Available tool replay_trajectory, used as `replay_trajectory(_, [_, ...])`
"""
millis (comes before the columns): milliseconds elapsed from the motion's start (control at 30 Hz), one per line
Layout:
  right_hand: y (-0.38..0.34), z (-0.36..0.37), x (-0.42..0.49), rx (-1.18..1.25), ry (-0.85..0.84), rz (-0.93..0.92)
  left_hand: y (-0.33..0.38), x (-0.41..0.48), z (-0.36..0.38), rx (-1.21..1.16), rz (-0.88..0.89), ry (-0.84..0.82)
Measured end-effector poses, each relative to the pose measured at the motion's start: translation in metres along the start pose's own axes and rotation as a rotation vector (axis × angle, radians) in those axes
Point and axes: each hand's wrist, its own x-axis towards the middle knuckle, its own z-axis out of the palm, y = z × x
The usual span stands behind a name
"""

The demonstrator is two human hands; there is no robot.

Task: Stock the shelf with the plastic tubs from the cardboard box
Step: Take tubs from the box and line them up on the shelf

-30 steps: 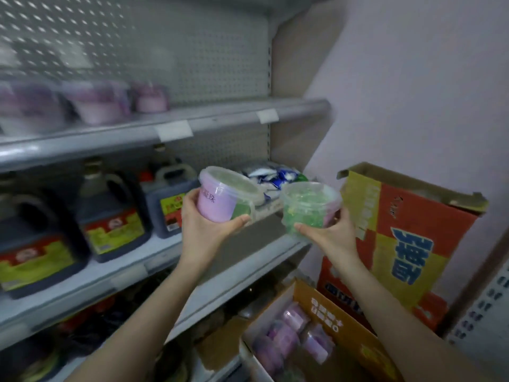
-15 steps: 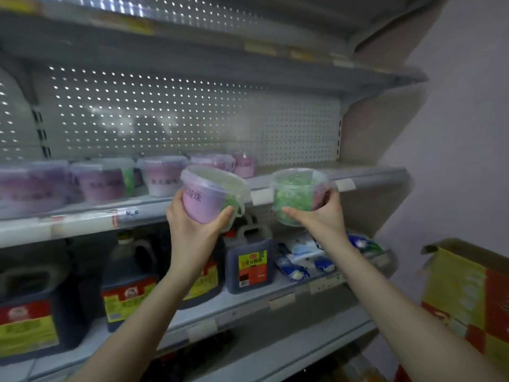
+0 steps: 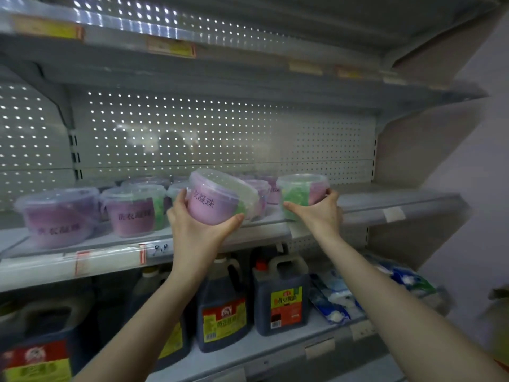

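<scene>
My left hand (image 3: 197, 226) grips a clear plastic tub with a purple label (image 3: 214, 198), tilted, at the front edge of the middle shelf (image 3: 385, 201). My right hand (image 3: 316, 212) holds a second tub showing green contents (image 3: 301, 191), upright, just over the same shelf edge to the right. Several purple tubs (image 3: 59, 216) stand in rows on this shelf to the left and behind. The cardboard box (image 3: 498, 326) shows only as a blurred corner at the right edge.
Dark jugs of soy sauce (image 3: 281, 296) with red and yellow labels line the lower shelf, beside blue and white bags (image 3: 338, 296). An upper shelf (image 3: 248, 67) hangs overhead. The right part of the middle shelf is bare metal. A pale wall (image 3: 473, 216) closes the right side.
Both hands rose from beside the cardboard box to the middle shelf, carrying the two tubs. The view tilted up, and the box has nearly left the frame.
</scene>
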Motion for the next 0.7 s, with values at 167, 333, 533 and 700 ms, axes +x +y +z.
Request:
replay_trajectory(167, [-0.002, 0.026, 0.013, -0.175, 0.034, -0.040, -0.002, 0.013, 0.004, 0.067, 0.000, 0.073])
replay_trajectory(333, [0.004, 0.038, 0.024, -0.288, -0.002, -0.096, -0.001, 0.020, 0.012, 0.077, -0.032, 0.119])
replay_trajectory(533, [0.027, 0.029, 0.043, -0.083, -0.301, -0.078, 0.000, 0.021, 0.026, 0.056, -0.020, 0.104])
replay_trajectory(700, [0.026, 0.025, 0.041, -0.075, -0.204, -0.102, -0.002, 0.018, 0.043, 0.032, -0.025, 0.090])
